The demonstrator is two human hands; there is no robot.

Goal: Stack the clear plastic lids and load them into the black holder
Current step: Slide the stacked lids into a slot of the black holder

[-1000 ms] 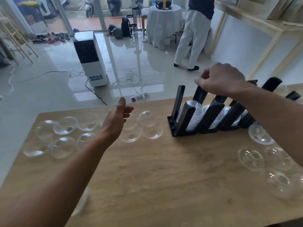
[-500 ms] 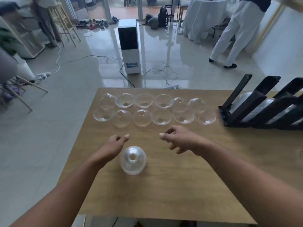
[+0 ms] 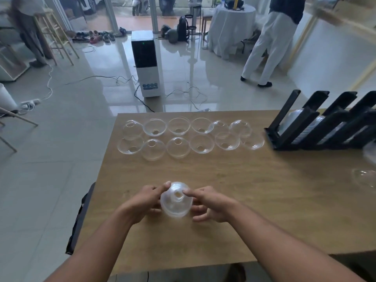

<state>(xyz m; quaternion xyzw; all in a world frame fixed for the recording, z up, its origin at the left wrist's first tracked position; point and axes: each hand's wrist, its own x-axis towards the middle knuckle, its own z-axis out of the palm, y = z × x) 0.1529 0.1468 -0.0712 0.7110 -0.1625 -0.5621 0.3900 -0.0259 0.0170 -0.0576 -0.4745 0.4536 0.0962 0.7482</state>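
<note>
Both hands, left hand point(image 3: 142, 202) and right hand point(image 3: 211, 204), pinch the lid stack point(image 3: 176, 200) between them.

Soft daylight from the far doorway, wide-angle view with smeared edges

Light comes through the glass doors beyond the white-and-black floor-standing appliance point(image 3: 144, 64) and throws pale glare and reflections across the glossy tiled floor point(image 3: 97, 94) around it. Nearer than the appliance, the light-brown wooden table point(image 3: 254, 190) is evenly lit, with faint shadows. Straight lines bow toward the frame's edges. Far right of the appliance, the slanted black plastic holder point(image 3: 317, 127) and the shelf look motion-blurred.
</note>
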